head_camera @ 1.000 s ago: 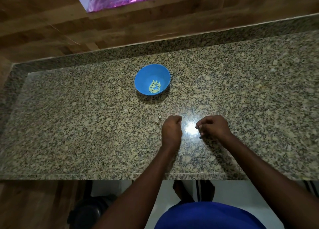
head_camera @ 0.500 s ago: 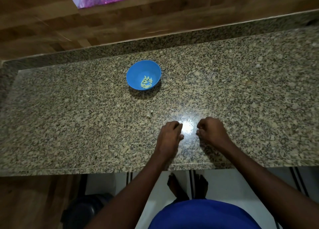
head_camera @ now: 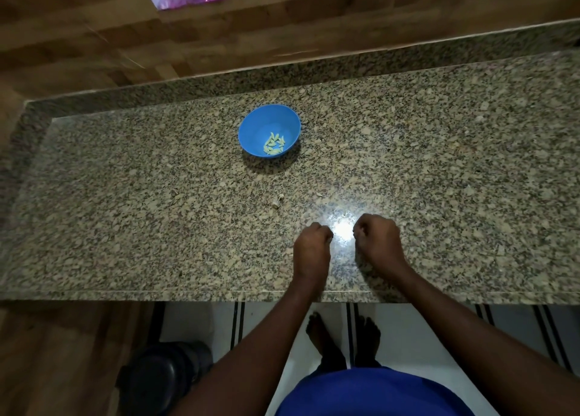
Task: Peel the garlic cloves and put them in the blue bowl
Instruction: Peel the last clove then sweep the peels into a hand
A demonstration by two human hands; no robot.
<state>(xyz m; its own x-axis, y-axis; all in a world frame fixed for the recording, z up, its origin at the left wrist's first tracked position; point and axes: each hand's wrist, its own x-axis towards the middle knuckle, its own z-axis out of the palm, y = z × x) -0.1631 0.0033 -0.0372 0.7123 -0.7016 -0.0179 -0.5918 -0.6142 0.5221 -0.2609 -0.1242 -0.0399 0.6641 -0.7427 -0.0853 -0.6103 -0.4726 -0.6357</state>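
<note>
Garlic cloves, pale and already peeled, lie in a small heap inside the blue bowl, which sits on the desk at about eleven o'clock from the hands, probably set far enough off to leave room for peeling. A small scrap that looks like garlic skin or stem lies between the bowl and the hands. The left hand and right hand hover near the front edge, knuckles up, fingers curled under, close together. Whether either pinches a clove I cannot tell; the fingertips are hidden.
</note>
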